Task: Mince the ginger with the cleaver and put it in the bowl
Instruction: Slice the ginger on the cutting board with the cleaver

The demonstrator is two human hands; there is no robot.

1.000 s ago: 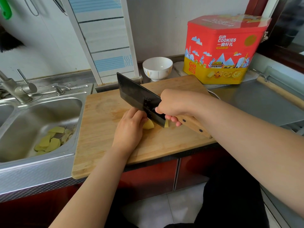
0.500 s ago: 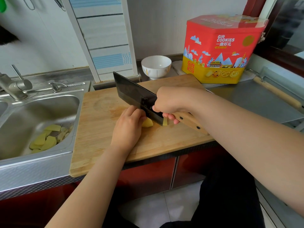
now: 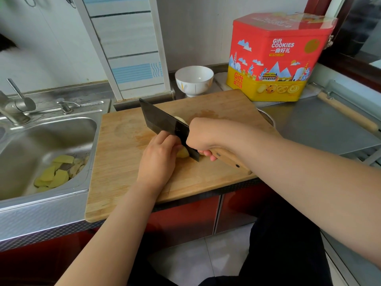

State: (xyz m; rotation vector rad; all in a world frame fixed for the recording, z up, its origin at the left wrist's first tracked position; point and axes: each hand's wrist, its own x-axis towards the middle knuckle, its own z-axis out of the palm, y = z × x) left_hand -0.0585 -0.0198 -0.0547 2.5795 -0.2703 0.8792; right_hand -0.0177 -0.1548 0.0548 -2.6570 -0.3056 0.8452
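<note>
A wooden cutting board (image 3: pixel 123 166) lies on the counter beside the sink. My right hand (image 3: pixel 204 137) grips the wooden handle of a dark cleaver (image 3: pixel 162 122), whose blade stands edge-down on the board. My left hand (image 3: pixel 160 155) holds a yellow piece of ginger (image 3: pixel 183 152) against the near side of the blade, fingers curled over it. A cut slice of ginger (image 3: pixel 181 120) shows just behind the blade. A white bowl (image 3: pixel 193 79) stands empty behind the board.
A steel sink (image 3: pixel 51 137) at left holds several yellow peelings (image 3: pixel 55 172). A red and yellow cookie tin (image 3: pixel 276 56) stands at the back right. A wooden-handled tool (image 3: pixel 346 112) lies on the steel surface at right. A tap (image 3: pixel 14 108) is at far left.
The view has shifted slightly. The cleaver has stayed on the ginger under my hands, and a cut slice now shows behind the blade.
</note>
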